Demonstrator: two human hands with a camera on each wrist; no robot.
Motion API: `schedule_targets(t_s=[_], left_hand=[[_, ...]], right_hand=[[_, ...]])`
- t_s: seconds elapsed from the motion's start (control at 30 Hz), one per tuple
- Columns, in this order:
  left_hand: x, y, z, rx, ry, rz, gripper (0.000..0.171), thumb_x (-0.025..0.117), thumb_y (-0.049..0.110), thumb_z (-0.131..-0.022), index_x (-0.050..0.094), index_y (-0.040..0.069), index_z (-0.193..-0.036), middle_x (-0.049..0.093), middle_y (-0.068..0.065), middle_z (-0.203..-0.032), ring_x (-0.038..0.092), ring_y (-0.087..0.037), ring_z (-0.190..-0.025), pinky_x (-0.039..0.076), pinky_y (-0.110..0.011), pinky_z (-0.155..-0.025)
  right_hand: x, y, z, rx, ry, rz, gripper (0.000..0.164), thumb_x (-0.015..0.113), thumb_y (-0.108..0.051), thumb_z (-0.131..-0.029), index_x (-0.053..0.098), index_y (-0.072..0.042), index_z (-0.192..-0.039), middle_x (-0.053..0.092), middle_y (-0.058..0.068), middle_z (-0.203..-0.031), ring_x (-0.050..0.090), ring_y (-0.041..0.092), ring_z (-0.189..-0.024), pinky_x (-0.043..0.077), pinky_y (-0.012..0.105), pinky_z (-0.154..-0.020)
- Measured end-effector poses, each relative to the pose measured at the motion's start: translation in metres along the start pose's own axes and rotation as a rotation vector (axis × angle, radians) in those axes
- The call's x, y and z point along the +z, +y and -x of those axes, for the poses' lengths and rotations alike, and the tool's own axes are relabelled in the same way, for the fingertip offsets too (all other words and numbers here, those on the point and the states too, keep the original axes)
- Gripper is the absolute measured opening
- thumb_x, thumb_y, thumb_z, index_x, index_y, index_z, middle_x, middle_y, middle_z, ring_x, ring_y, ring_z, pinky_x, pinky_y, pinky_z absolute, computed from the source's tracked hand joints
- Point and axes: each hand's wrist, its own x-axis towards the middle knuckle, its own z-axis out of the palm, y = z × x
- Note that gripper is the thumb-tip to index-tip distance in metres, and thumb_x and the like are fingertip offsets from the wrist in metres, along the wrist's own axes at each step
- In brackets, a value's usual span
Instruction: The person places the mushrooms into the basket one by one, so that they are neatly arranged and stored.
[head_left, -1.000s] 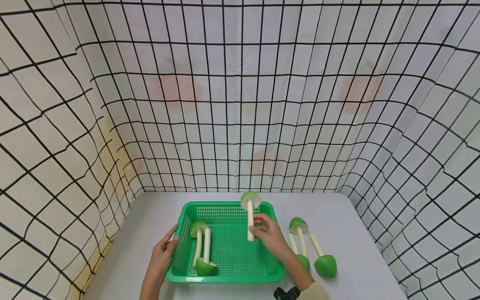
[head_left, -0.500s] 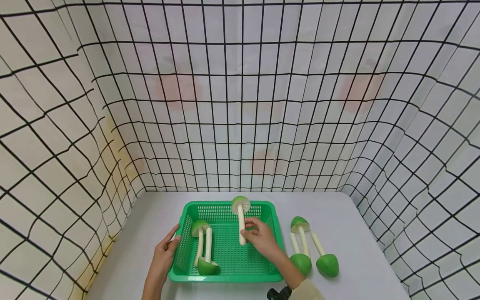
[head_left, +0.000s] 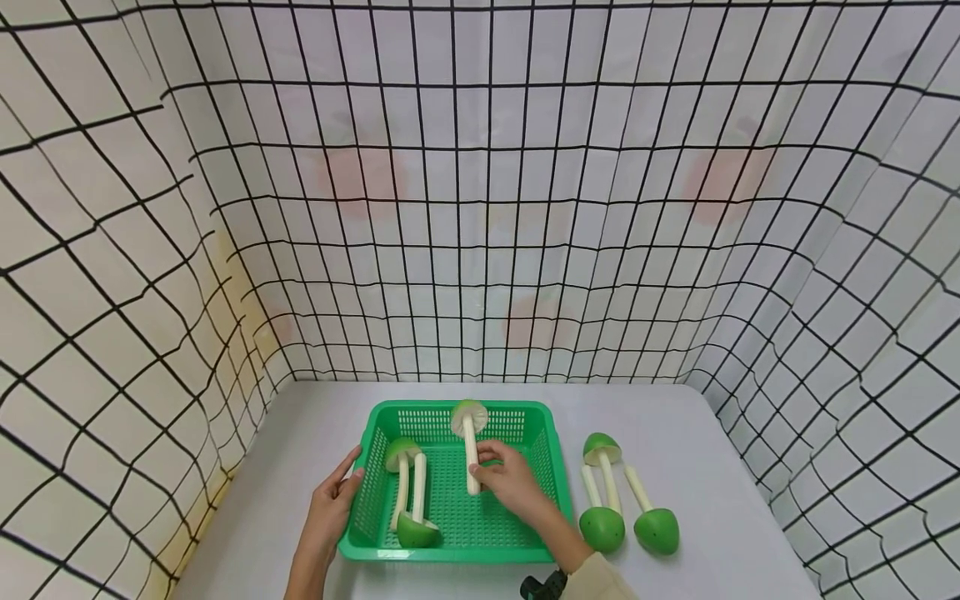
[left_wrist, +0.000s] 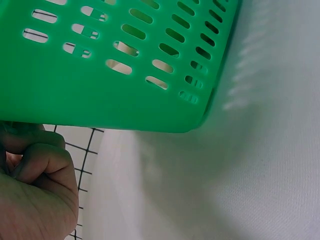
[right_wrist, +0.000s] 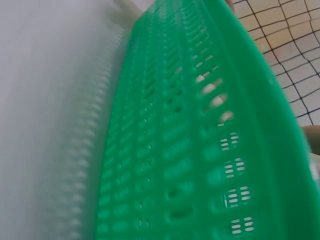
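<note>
In the head view my right hand [head_left: 512, 482] pinches a toy mushroom [head_left: 471, 450] by its white stem, cap up, over the middle of the green plastic basket [head_left: 480, 554]. My left hand [head_left: 327, 507] grips the basket's left rim; in the left wrist view its curled fingers [left_wrist: 47, 162] are up against the rim. Inside, along the left side, lie two more mushrooms side by side: one with its cap [head_left: 401, 452] at the far end, the other with its cap [head_left: 417, 531] at the near end. The right wrist view is mostly basket side [right_wrist: 190, 135].
Right of the basket, three mushrooms lie on the white tabletop [head_left: 720, 517]: one with its cap [head_left: 602, 447] away from me, two with near caps, one green cap [head_left: 602, 529] beside another [head_left: 657, 531]. Black grid netting [head_left: 480, 250] encloses the back and sides.
My right hand has carried its mushroom leftward and slightly lower, further in over the basket. The left hand stays at the rim, and the lying mushrooms keep their places.
</note>
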Motion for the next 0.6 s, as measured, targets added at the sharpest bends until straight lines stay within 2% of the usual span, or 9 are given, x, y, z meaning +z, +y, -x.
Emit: schedule_targets(t_s=[0.1, 0.4, 0.6], left_hand=[[0.001, 0.000, 0.000, 0.000, 0.001, -0.002, 0.051, 0.054, 0.038, -0.108, 0.044, 0.030, -0.158, 0.067, -0.013, -0.113, 0.054, -0.019, -0.093, 0.047, -0.031, -0.077], [0.002, 0.000, -0.002, -0.005, 0.004, 0.011, 0.051, 0.055, 0.038, -0.108, 0.045, 0.031, -0.157, 0.067, -0.010, -0.108, 0.053, -0.019, -0.092, 0.046, -0.032, -0.076], [0.001, -0.001, -0.002, -0.001, 0.008, 0.018, 0.050, 0.055, 0.038, -0.108, 0.046, 0.030, -0.157, 0.063, -0.009, -0.102, 0.051, -0.020, -0.091, 0.044, -0.032, -0.075]], right_hand=[[0.005, 0.001, -0.001, 0.004, -0.006, 0.004, 0.036, 0.069, -0.012, -0.099, 0.061, 0.000, -0.131, 0.063, 0.016, -0.114, 0.072, 0.020, -0.092, 0.061, 0.044, -0.078], [0.021, 0.005, -0.009, 0.004, -0.001, 0.038, 0.033, 0.069, -0.011, -0.098, 0.062, 0.001, -0.129, 0.063, 0.015, -0.111, 0.071, 0.020, -0.091, 0.061, 0.040, -0.075], [0.031, 0.009, -0.016, 0.017, -0.002, 0.049, 0.031, 0.070, -0.010, -0.097, 0.064, 0.000, -0.126, 0.064, 0.013, -0.107, 0.069, 0.017, -0.084, 0.061, 0.040, -0.072]])
